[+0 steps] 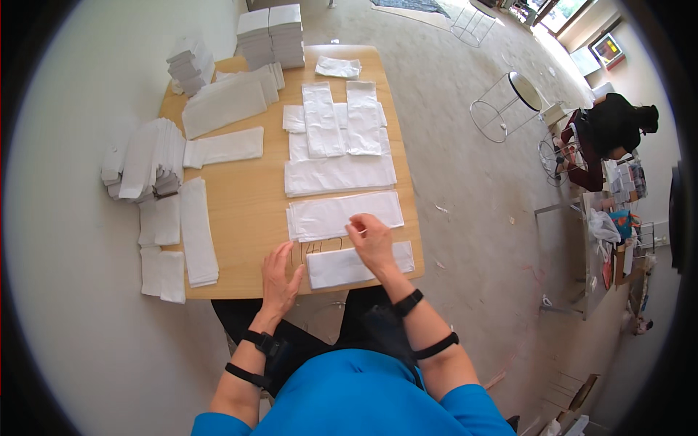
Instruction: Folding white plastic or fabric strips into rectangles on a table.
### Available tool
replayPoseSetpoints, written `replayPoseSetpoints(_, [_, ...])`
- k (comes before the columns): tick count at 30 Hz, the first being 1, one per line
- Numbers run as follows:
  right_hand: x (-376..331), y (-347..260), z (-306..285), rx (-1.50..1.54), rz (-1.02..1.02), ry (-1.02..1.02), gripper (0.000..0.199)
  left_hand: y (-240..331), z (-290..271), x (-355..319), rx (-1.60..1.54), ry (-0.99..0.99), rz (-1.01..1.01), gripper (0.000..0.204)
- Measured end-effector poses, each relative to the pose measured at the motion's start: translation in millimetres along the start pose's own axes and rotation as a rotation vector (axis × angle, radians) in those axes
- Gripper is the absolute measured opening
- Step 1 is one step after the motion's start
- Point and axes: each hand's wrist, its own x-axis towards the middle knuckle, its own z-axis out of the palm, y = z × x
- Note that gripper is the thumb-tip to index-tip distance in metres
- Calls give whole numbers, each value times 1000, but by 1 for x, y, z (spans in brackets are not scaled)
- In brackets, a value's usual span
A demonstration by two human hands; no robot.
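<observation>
My left hand point(280, 278) is over the table's near edge with its fingers apart and nothing in them. It is just left of the nearest flat white folded bundle point(336, 269), which looks like paper or thin cloth. My right hand point(373, 243) hovers above that bundle's far side, fingers curled in a pinch. Whatever the pinch holds, if anything, is too small to make out. Right beyond the fingertips lies a wider white folded bundle point(320, 216), slightly uneven at its left end. Thin dark lines point(314, 245) show on the wood between the two bundles.
More white bundles point(338, 176) lie farther up the wooden table point(247, 196). Tall white stacks point(269, 36) stand at its far end, and heaps point(149, 156) line the wall side. To the right are a round stool point(525, 91) and a seated person point(614, 127) beside a cluttered table.
</observation>
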Motion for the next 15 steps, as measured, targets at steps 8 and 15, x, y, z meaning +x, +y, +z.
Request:
replayPoseSetpoints(8, [31,8,64,-312,-91,141,19,-16,3,2,-336,140,-333,23])
replayPoseSetpoints(15, [33,18,56,-161,-190,206,13,-6,39,81,-281,239,-411,26])
